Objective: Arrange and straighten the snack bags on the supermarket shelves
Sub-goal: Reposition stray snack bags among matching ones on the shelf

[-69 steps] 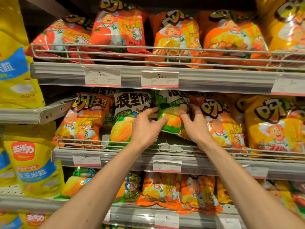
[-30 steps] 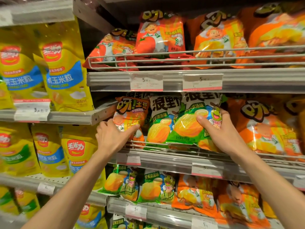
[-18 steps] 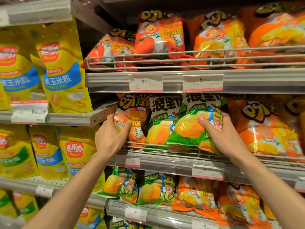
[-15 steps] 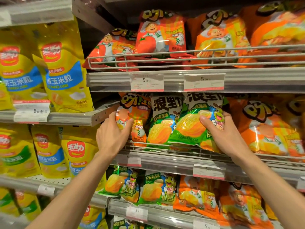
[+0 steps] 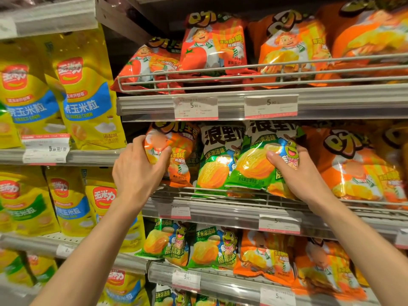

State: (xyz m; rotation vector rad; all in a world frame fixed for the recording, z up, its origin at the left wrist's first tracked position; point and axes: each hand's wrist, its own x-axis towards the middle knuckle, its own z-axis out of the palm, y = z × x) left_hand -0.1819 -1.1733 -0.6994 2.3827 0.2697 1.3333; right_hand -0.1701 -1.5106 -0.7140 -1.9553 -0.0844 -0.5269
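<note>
Straightening middle-shelf row. Left hand curled around orange bag, gripped at its left edge. Right hand gripped green bag, thumb across front. Next, probably: set both upright, faces forward.

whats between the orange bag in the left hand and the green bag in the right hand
In the head view, one more green bag stands between the orange bag and the green bag gripped by the right hand.
</note>
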